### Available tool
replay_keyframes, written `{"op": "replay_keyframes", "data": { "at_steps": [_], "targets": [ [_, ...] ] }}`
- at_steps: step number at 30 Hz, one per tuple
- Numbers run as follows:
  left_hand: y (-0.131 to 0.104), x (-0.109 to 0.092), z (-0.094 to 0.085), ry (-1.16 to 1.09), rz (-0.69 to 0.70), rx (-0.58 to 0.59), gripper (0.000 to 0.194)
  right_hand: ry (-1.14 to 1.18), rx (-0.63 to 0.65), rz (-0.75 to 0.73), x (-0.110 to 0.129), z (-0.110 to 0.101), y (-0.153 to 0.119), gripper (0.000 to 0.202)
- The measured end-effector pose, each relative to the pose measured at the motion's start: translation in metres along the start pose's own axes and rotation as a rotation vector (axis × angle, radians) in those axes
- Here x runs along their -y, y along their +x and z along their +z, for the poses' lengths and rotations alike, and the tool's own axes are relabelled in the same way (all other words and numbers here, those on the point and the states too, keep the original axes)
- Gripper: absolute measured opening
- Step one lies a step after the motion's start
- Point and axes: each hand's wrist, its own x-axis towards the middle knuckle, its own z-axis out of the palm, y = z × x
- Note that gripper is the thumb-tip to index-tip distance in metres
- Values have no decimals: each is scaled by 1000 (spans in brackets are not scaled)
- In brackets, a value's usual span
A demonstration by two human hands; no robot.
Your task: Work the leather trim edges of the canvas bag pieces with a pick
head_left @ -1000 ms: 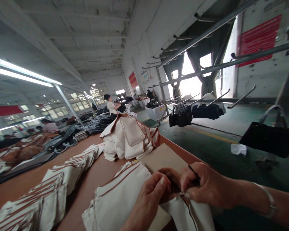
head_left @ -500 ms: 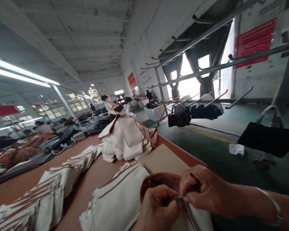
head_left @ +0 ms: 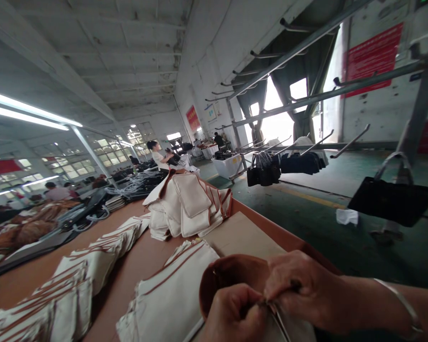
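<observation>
Close in front of me at the lower right is a cream bag piece with a brown inside [head_left: 214, 280], its brown edge curling open. My left hand [head_left: 235, 313] pinches it at the top of a dark, narrow strip that looks like a zipper [head_left: 280, 323]. Thumb and fingers of my right hand [head_left: 306, 289] are closed on the same spot, touching the left fingertips. A small dark tool [head_left: 295, 284] is tucked in the right hand, mostly hidden by the fingers. What exactly lies between the fingertips is too small to make out.
Cream pieces with brown edging lie in a fanned stack [head_left: 171, 289], a long row [head_left: 71, 280] and a heap [head_left: 190, 199] on the brown table [head_left: 117, 280]. Right of it stands a metal rack [head_left: 296, 104] with black handbags [head_left: 388, 199]. A co-worker [head_left: 160, 156] stands beyond.
Both hands have shifted slightly down and left with the bag piece. The right hand has turned, so the dark tool shows less. My view has tilted a little.
</observation>
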Motion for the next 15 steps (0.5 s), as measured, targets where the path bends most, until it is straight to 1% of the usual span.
{"op": "replay_keyframes", "data": {
  "at_steps": [2,4,6,8,10,12,13,15],
  "targets": [
    [-2,2,-4,-219,-28,116,36,-225,94,-142,2,-3,-5,14],
    [-2,5,-7,-399,-20,171,49,-463,133,-256,4,-4,-9,13],
    [-1,9,-9,-449,-19,181,56,-624,108,-329,5,-5,-10,11],
    [0,12,-9,-420,-18,210,58,-684,73,-360,6,-4,-11,11],
    [1,12,-9,-371,0,240,56,-664,58,-372,6,-3,-11,11],
    [-1,9,-10,-298,28,241,55,-557,45,-343,6,-4,-11,12],
    [-2,7,-12,-262,47,234,54,-455,36,-300,6,-6,-11,15],
    [-5,3,-16,-187,93,208,54,-192,37,-140,5,-11,-10,29]
  ]
}}
